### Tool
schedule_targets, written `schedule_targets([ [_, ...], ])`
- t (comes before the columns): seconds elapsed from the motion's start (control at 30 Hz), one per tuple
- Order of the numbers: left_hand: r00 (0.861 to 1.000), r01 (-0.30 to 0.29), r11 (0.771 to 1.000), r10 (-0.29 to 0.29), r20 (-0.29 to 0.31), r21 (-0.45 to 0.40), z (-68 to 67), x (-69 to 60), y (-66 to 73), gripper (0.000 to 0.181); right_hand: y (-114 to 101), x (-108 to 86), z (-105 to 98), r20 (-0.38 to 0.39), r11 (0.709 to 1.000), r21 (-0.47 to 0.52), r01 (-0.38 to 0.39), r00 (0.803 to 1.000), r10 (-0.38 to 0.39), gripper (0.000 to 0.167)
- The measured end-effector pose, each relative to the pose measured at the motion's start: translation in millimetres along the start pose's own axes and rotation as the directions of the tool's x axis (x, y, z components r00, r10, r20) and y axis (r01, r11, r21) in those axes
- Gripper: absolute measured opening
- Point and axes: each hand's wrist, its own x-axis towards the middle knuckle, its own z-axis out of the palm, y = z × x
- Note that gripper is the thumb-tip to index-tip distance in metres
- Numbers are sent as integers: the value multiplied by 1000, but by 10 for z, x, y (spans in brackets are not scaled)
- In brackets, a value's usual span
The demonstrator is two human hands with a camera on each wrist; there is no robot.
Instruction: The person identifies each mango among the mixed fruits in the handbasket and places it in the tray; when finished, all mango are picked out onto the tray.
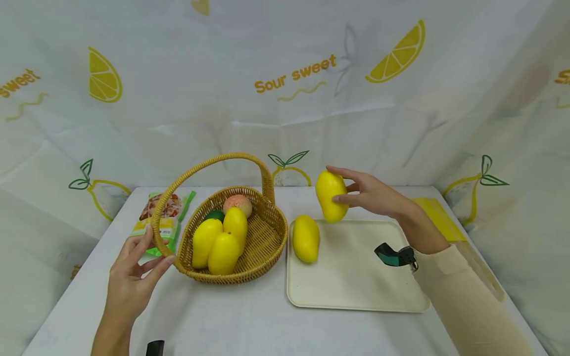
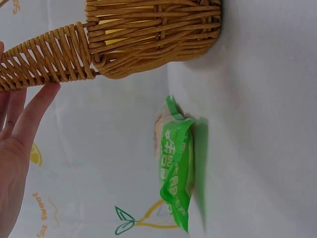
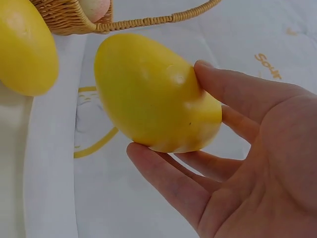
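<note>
A yellow mango (image 1: pixel 331 198) is held up over the back of a cream tray (image 1: pixel 365 282) by my right hand (image 1: pixel 374 194). The right wrist view shows thumb and fingers on opposite sides of that mango (image 3: pixel 148 94). On the tray's left end lies a second mango (image 1: pixel 306 240). To its left stands a wicker basket (image 1: pixel 264 237) with three mangoes (image 1: pixel 224 254), a pinkish round fruit (image 1: pixel 238 203) and a partly hidden dark green one (image 1: pixel 215 215). My left hand (image 1: pixel 129 277) pinches the lower left of the basket's arched handle (image 1: pixel 213 160).
Behind the left hand lies a green-edged food packet (image 1: pixel 165 217), partly hidden by the handle. A flat yellow item (image 1: pixel 438 217) lies along the table's right edge, partly behind the right arm. A printed white curtain (image 1: pixel 200 113) closes off the back and sides.
</note>
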Motion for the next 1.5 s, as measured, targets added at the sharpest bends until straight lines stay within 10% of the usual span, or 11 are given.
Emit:
schedule_targets([
  [1.5, 1000, -14, 1000, 14, -11, -7, -1, -2, 5, 83, 529, -80, 542, 50, 982, 86, -166, 986, 162, 79],
])
